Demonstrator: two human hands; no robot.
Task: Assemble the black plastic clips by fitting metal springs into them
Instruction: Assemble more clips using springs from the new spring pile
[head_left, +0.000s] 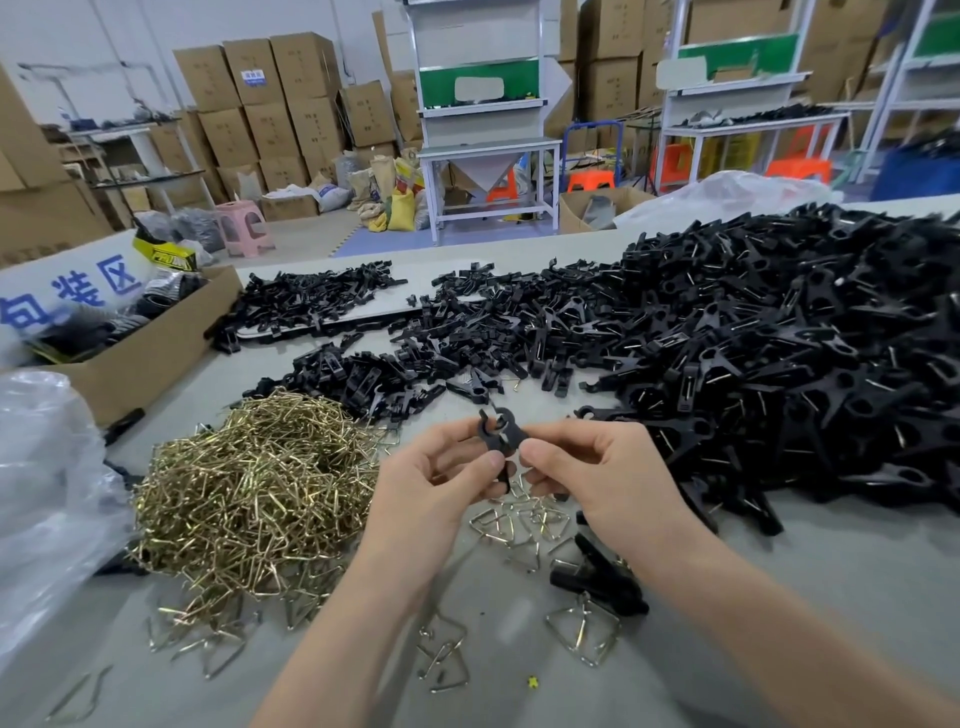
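Grey table (857, 582), black clips (779, 338), cardboard boxes (270, 104)

Your black clip (498, 434), pinched in both hands among springs and clip piles

You hold one black clip between the fingertips of your left hand (441, 478) and right hand (597, 478), its round, hooked end pointing away from you. The spring heap (260, 488), a tangle of brass-coloured bent-wire triangles, lies near you on the left. Loose springs (519, 525) lie scattered below your hands and nearer still. The big clip pile (779, 353), black with wire glinting in many pieces, fills the right side from near to far. Smaller clip parts piles (322, 301) lie far, centre and left. A lone clip (597, 577) lies flat under your right wrist.
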